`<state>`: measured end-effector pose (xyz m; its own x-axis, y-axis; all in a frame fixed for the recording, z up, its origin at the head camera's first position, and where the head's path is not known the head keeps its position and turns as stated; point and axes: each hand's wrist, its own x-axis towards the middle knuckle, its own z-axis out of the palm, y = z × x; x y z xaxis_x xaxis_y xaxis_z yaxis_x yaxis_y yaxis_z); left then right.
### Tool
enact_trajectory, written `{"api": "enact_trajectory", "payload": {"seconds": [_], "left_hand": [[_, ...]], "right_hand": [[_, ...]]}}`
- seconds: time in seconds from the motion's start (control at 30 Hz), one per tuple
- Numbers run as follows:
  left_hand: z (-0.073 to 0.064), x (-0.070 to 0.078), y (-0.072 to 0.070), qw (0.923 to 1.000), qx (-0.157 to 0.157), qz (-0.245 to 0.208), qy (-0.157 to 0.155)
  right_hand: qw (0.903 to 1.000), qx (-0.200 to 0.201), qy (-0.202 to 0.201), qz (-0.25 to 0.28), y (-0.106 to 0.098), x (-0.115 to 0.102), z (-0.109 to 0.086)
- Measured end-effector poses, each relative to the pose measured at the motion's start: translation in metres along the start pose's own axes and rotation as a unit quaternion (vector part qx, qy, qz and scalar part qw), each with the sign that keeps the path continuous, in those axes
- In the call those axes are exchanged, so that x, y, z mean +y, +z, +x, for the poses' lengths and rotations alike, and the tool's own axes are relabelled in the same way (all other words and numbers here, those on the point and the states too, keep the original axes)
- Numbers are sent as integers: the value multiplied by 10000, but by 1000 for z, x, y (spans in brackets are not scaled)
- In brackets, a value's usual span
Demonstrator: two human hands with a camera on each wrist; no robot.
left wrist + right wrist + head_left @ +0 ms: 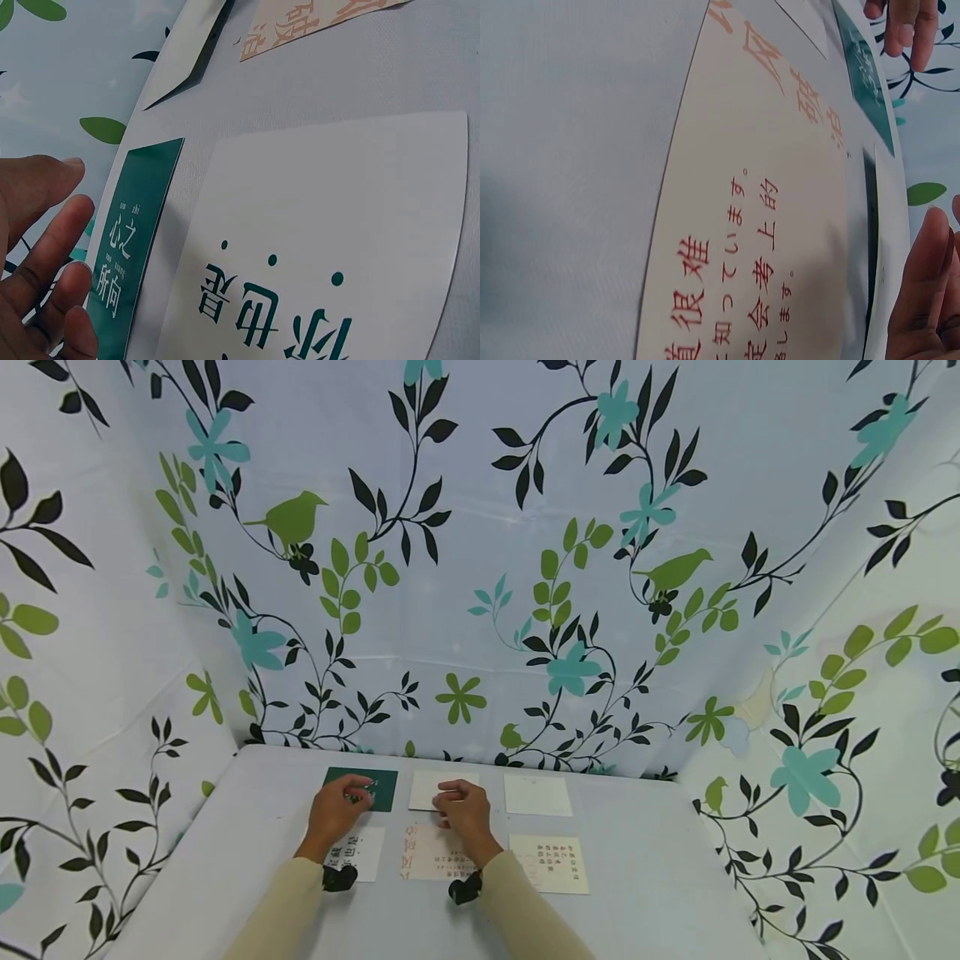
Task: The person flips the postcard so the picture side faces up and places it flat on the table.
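Two rows of cards lie on the pale tabletop. Over the dark green card (385, 797) at the back left hovers my left hand (333, 814), its fingers loosely bent with nothing between them. Below it sits a white card with dark green characters (330, 195), partly covered by the forearm in the head view. My right hand (467, 818) is at the near edge of the plain cream card (426, 787) in the back middle; its fingers are relaxed and hold nothing visible. Under that wrist is a pinkish card with orange and red characters (780, 135).
On the right, a plain off-white card (537, 795) lies behind a cream card with dark writing (558, 864). The white table (637, 852) meets a patterned cloth backdrop (480, 568) with leaves and birds; similar cloth hangs at both sides.
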<state>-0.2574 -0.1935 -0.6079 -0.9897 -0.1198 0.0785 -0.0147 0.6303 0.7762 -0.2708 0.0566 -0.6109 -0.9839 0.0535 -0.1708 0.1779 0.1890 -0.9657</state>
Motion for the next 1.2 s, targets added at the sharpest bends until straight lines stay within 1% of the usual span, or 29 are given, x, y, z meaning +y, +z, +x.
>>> {"api": "enact_trajectory", "payload": {"seconds": [0.13,0.23,0.4,0.63,0.83,0.97,1.1,1.2], "left_hand": [[0,5,3,9999,12,-24,167],[1,8,6,9998,7,-7,202],[4,11,15,9999,-22,4,165],[5,18,26,9998,-72,-89,131],[7,22,32,9998,-115,-137,123],[8,22,36,9997,-75,-111,187],[9,26,39,9995,-46,-204,249],[9,30,42,9993,-59,-279,233]], "right_hand": [[10000,69,-10,14,-5,2,2],[9999,119,12,7,-9,4,4],[9998,192,35,19,-16,6,6],[9995,323,56,3,-25,7,7],[9991,414,44,-75,-30,9,9],[9989,444,17,-130,-34,9,7],[9984,521,-58,-194,-40,8,3],[9980,589,-34,-240,-44,8,3]]}}
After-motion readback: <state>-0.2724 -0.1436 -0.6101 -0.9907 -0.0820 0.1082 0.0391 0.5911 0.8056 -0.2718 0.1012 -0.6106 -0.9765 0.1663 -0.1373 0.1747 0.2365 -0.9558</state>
